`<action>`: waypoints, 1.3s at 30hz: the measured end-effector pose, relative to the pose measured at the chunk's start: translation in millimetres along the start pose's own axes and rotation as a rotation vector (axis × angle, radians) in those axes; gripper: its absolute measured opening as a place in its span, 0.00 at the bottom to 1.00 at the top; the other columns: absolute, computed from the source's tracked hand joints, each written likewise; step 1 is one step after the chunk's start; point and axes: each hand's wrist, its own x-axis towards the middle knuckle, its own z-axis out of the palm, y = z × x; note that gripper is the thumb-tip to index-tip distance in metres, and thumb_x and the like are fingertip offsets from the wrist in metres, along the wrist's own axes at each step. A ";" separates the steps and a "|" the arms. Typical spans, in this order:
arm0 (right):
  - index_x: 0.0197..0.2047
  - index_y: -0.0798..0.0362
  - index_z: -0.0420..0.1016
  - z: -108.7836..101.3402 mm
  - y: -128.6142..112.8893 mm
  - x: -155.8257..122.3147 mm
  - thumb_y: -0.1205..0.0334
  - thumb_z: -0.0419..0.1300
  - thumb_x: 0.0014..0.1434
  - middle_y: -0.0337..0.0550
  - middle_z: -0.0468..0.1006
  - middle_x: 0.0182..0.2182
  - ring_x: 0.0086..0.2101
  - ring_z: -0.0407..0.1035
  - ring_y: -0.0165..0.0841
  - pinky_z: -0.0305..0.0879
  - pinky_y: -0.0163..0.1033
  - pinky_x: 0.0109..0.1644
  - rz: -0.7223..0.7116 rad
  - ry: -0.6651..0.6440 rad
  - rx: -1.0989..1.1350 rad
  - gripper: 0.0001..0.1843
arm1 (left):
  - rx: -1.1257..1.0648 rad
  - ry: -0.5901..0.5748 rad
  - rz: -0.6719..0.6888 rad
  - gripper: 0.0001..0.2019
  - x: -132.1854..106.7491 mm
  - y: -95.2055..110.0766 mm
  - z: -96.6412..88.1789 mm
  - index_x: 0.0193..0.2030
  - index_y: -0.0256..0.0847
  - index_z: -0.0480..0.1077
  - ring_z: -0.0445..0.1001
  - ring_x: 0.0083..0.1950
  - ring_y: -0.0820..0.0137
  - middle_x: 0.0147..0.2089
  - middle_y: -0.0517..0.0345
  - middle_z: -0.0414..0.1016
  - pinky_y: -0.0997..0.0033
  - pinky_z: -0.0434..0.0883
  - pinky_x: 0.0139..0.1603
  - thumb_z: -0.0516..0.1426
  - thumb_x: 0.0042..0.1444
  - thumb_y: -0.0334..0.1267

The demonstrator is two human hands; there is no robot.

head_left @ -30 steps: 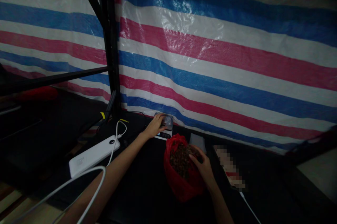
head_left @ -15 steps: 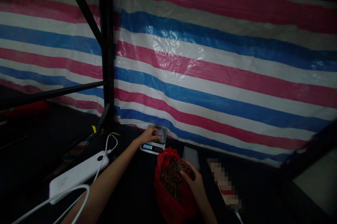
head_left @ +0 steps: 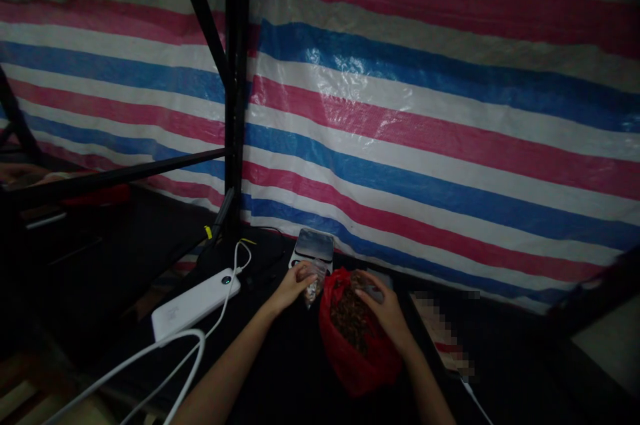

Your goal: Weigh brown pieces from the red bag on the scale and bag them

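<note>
Striped sheet: pink, white and blue plastic (head_left: 425, 145), hung behind everything, glare near its upper middle.
Frame: black metal post (head_left: 235, 112) stood upright in front of the sheet, with a diagonal brace and a crossbar running off left.
Counter: black top (head_left: 280, 372), dimly lit, carried all items below.
Red bag: red plastic bag (head_left: 360, 372) sat on the counter, mouth open, loaded with brown dried pieces (head_left: 353, 325); located between the two forearms, just beside the clear pouch.
Power bank: white unit (head_left: 193, 305), lay left of the left forearm, white cable (head_left: 201, 347) looped over and around it.
Flat device: pixelated on top (head_left: 443, 338), lay right of the right forearm, white cord at its near end.
Right hand: over the red bag's right rim (head_left: 387, 312), fingers curled at the brown pieces; couldn't tell if they gripped any.
Left hand: in front of the scale (head_left: 290, 288), fingers pinched on the pouch's upper part.
Scale: dark pan on white body (head_left: 314, 243), by the foot of the sheet, partly hidden by left hand and pouch.
Clear pouch: small, see-through (head_left: 313, 290), hung from left fingers; contents too small to identify.
Yellow tie: on dark cabling near the post (head_left: 208, 232).
</note>
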 end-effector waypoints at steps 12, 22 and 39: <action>0.46 0.51 0.70 12.3 -10.3 10.4 0.57 0.58 0.48 0.44 0.75 0.42 0.39 0.69 0.36 0.62 0.43 0.46 -0.112 -0.125 -0.241 0.20 | 0.318 -0.156 0.137 0.33 -13.5 -1.2 19.1 0.51 0.37 0.63 0.68 0.47 0.66 0.48 0.51 0.70 0.67 0.64 0.50 0.64 0.36 0.45; 0.49 0.44 0.67 14.1 -44.0 -1.9 0.57 0.56 0.53 0.41 0.73 0.44 0.44 0.65 0.37 0.54 0.43 0.47 -0.293 -0.239 -0.701 0.18 | 0.526 -0.132 0.237 0.25 -16.4 12.3 26.0 0.48 0.38 0.65 0.71 0.41 0.68 0.42 0.54 0.73 0.72 0.65 0.44 0.58 0.45 0.49; 0.47 0.44 0.68 10.6 -53.3 0.4 0.60 0.57 0.54 0.41 0.73 0.41 0.40 0.66 0.35 0.49 0.43 0.45 -0.454 -0.308 -1.064 0.15 | 0.638 -0.140 0.200 0.26 -19.4 9.7 32.8 0.49 0.40 0.65 0.71 0.43 0.65 0.44 0.54 0.73 0.70 0.65 0.45 0.57 0.45 0.52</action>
